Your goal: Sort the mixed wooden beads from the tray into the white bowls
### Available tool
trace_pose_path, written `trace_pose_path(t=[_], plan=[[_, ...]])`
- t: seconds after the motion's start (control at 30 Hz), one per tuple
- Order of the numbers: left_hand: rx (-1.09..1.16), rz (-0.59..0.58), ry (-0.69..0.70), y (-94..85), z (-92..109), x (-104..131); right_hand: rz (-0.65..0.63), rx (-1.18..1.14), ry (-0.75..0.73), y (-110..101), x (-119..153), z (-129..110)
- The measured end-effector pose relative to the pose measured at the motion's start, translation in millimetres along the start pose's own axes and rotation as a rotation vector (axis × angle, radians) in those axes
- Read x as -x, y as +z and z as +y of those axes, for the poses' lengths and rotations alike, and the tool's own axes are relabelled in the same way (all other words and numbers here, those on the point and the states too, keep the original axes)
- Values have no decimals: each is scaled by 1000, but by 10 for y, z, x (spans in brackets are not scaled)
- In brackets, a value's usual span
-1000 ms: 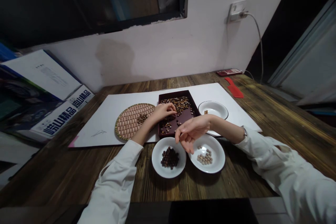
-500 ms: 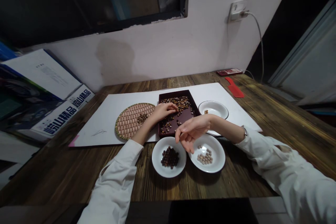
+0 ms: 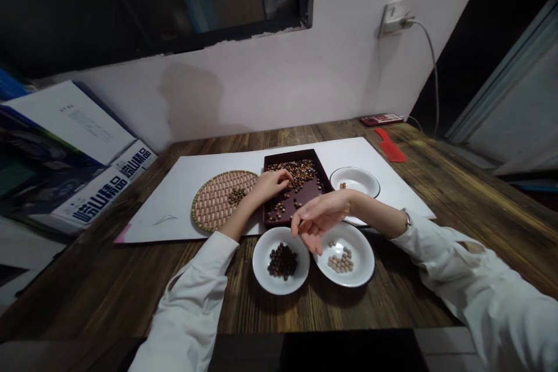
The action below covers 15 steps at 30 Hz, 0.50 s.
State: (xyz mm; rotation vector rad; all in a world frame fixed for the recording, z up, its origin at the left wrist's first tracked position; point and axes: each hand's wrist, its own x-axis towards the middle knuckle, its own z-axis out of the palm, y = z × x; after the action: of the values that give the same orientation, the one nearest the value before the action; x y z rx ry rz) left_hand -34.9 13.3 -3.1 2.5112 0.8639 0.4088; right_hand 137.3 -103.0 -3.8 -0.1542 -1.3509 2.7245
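Observation:
My left hand (image 3: 274, 183) reaches over the left side of a dark red tray (image 3: 310, 187) of mixed beads, its fingers closed at the beads; what they hold, if anything, is too small to tell. Palm up, with fingers apart, my right hand (image 3: 321, 216) hovers between the tray's near edge and two white bowls. Dark brown beads (image 3: 283, 261) lie in the left bowl (image 3: 260, 270), pale beads (image 3: 340, 262) in the right bowl (image 3: 366, 261). A round woven mat (image 3: 211, 203) left of the tray bears a small pile of brownish beads (image 3: 237, 195).
Another white bowl (image 3: 364, 180) with a few yellowish beads stands right of the tray. A white board (image 3: 163, 192) lies under the tray and mat. Farther right are a red comb-like object (image 3: 391, 148) and a phone (image 3: 381, 120). Boxes (image 3: 100, 186) stand at the left.
My left hand's fingertips have shifted slightly left and up over the beads. My right hand has hardly moved.

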Motion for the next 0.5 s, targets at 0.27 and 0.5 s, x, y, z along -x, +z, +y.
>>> trace_pose_path(t=[0.27, 0.5], plan=[[-43, 53, 6, 12, -19, -16, 26, 20, 14, 22, 3, -17], [-77, 102, 3, 14, 4, -14, 6, 20, 0, 12, 0, -10]])
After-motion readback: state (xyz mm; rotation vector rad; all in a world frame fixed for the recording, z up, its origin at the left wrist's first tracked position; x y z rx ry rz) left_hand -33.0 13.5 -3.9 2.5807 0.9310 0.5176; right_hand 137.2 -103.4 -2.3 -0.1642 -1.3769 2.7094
